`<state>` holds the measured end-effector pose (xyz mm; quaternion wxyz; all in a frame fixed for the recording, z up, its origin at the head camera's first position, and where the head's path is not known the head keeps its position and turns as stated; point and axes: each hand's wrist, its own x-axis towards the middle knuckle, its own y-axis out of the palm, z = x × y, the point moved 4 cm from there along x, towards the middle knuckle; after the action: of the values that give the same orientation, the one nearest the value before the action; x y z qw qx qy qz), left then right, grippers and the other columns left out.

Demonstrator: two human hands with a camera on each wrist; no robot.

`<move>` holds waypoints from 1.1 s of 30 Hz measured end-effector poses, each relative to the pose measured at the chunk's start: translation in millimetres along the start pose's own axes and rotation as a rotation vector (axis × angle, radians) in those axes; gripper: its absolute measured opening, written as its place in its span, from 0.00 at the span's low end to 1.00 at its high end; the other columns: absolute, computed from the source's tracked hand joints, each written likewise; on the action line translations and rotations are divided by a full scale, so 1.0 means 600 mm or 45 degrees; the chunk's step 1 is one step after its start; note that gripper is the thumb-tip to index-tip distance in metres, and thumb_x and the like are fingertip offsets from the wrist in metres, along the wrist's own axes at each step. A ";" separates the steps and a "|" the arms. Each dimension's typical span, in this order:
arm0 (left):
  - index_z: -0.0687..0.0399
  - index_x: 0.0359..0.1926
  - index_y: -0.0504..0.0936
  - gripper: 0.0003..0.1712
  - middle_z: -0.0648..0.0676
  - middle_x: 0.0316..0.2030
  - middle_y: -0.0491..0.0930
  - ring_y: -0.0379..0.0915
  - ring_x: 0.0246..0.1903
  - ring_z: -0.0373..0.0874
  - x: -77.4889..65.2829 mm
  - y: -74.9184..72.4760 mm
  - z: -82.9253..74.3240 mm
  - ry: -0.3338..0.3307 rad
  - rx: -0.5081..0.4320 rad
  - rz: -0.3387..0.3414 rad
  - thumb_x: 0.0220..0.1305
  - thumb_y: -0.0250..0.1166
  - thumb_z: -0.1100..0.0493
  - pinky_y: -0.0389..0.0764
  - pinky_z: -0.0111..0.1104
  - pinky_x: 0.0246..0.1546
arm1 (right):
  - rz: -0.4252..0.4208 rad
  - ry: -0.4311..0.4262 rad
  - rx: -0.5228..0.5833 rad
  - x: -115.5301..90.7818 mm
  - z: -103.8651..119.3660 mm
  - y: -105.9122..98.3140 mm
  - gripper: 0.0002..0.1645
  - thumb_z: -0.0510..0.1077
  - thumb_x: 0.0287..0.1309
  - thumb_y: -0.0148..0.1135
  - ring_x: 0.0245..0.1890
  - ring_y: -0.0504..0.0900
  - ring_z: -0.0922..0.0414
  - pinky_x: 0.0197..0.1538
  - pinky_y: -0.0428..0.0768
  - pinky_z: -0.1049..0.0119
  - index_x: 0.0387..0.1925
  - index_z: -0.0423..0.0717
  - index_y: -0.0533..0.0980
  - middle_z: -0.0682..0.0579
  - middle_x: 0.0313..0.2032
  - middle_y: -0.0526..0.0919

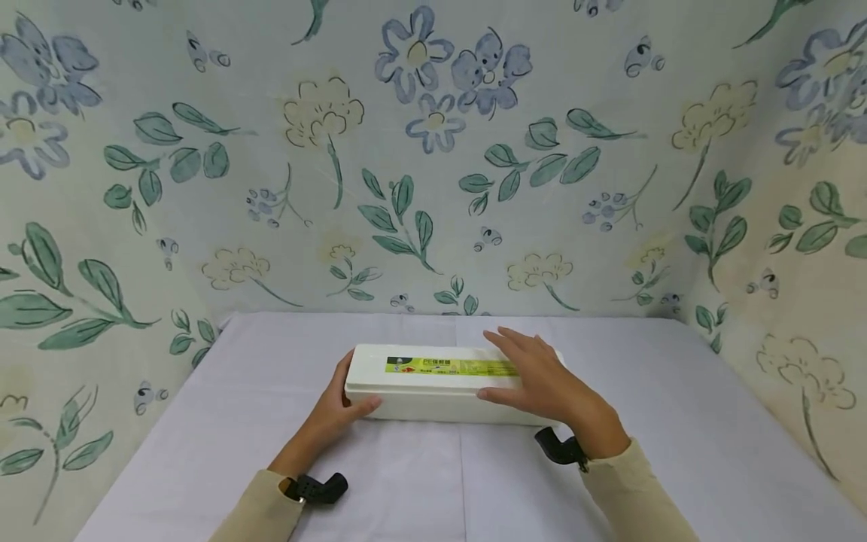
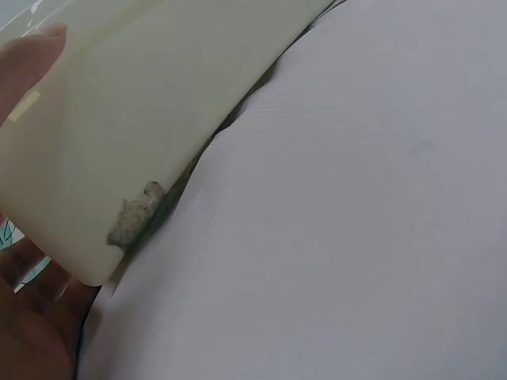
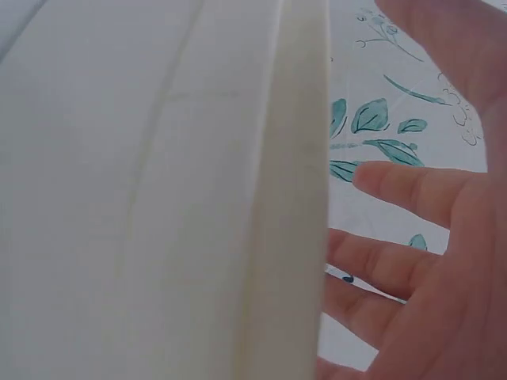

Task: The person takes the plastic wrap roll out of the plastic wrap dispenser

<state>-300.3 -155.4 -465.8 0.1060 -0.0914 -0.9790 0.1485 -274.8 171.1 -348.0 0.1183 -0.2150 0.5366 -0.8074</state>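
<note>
left grip (image 1: 332, 410) curls round the left end of the long white box (image 1: 420, 405), thumb on its front face. right grip (image 1: 542, 380) is spread over the box's right end, fingers nearly straight; whether it touches cannot be told. the box lies between the side edges of the white-covered counter (image 1: 400, 482), toward the back edge, its yellow-green label (image 1: 440, 366) on top.

White box (image 1: 420, 407): right end partly hidden behind the right hand (image 1: 545, 380); cut off in both wrist views. Label (image 1: 440, 366): smallest characters (along its lower edge) too small to read. Left hand (image 1: 339, 405): partly hidden behind the white box. Sleeves (image 1: 637, 493): cut off below.
</note>
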 end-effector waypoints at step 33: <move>0.39 0.76 0.41 0.56 0.54 0.73 0.52 0.59 0.66 0.54 -0.004 0.002 0.000 0.015 0.035 -0.029 0.57 0.71 0.50 0.66 0.50 0.62 | -0.012 -0.046 -0.061 -0.011 -0.026 0.021 0.59 0.66 0.40 0.74 0.66 0.63 0.48 0.69 0.45 0.38 0.72 0.54 0.60 0.47 0.65 0.67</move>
<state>-297.8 -155.0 -466.7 0.1145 -0.0797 -0.9772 0.1601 -276.7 181.4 -366.3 0.1190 -0.2348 0.5525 -0.7909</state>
